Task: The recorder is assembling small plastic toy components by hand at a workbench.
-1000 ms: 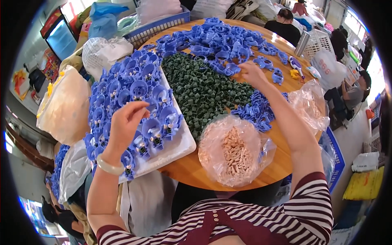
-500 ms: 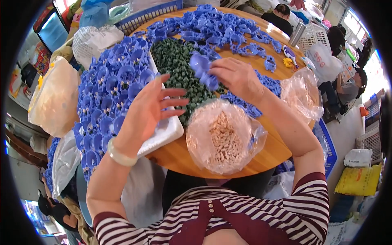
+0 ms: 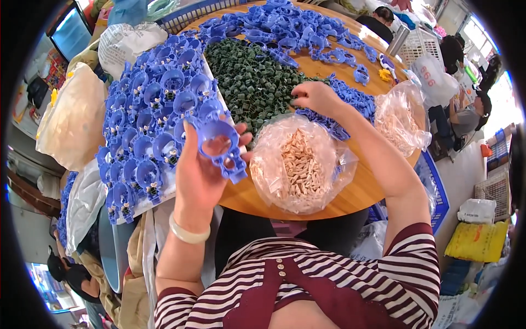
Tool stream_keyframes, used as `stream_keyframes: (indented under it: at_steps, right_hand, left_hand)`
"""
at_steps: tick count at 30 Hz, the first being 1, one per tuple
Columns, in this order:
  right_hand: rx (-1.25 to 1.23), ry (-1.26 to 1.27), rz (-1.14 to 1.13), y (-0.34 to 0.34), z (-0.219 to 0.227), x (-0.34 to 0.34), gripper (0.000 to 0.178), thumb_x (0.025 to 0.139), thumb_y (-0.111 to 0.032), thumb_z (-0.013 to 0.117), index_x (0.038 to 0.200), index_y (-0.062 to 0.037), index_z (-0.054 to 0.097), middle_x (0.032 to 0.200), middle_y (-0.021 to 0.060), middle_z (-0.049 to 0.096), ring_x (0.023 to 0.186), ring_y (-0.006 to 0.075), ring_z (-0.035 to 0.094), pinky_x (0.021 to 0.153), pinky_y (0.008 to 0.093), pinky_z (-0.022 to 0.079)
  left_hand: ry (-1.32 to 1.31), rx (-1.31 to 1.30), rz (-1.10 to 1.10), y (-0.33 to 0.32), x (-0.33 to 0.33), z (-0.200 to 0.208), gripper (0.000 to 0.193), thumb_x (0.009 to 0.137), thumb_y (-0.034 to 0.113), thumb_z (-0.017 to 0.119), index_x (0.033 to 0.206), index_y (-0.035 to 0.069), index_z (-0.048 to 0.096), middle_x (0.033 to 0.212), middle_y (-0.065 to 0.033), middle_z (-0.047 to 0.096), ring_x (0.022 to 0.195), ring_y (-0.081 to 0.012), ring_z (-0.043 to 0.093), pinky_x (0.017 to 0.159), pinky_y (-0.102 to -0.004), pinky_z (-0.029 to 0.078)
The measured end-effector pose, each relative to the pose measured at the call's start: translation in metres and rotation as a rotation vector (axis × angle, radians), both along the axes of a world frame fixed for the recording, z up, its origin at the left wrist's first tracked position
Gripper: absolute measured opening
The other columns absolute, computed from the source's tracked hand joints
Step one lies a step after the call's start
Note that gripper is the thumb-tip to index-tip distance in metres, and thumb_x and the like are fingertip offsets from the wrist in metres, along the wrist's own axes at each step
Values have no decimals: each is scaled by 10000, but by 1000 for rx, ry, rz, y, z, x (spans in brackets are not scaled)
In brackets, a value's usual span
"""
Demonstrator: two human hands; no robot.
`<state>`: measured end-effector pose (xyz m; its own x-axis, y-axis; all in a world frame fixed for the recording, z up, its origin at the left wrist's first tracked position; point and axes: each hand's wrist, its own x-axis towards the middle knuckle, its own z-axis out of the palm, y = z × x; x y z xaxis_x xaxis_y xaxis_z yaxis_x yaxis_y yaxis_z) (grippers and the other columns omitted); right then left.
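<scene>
My left hand (image 3: 198,178) holds a blue plastic ring-shaped part (image 3: 206,131), one large round opening and a smaller one facing up, over the near right corner of the tray. Many similar blue pieces (image 3: 145,118) lie in rows on that white tray (image 3: 220,97), with small dark and pale bits fitted in them. Beside the tray spreads a heap of small dark green pieces (image 3: 246,82). At the heap's right edge is my right hand (image 3: 320,100), fingers pinched together; their tips hide whatever is between them.
A clear bag of beige pieces (image 3: 300,172) sits at the round table's (image 3: 361,178) near edge, another bag (image 3: 400,118) to the right. Small blue parts (image 3: 353,107) lie between. Loose blue frames (image 3: 285,30) cover the far side. Other people are in the background.
The blue part has passed from my right hand to my left. My left hand has come nearer and closed on it; my right hand has moved to the green heap's edge. The tray has shifted.
</scene>
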<state>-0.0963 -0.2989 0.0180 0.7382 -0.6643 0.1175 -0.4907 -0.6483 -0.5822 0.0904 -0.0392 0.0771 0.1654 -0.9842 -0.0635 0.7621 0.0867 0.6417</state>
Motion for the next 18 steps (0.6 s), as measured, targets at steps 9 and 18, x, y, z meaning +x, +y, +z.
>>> stream_keyframes:
  at_steps: [9,18]
  right_hand:
    - [-131,-52,-102,6,-2,2,260,707,-232,654,905,-64,658,863,115,655,832,268,627,727,377,485]
    - [328,-444,-57,58,37,-32,231,801,-69,660,1019,-7,619,913,19,609,844,68,573,762,209,467]
  left_hand:
    - [71,34,-8,22,-14,-20,478,924,354,473,1232,-10,435,1175,-221,517,1155,-378,474,969,-504,394]
    - [-11,21,-143,15,-35,-30,543,938,488,360,1144,3,489,1039,-153,581,1049,-313,548,785,-452,516]
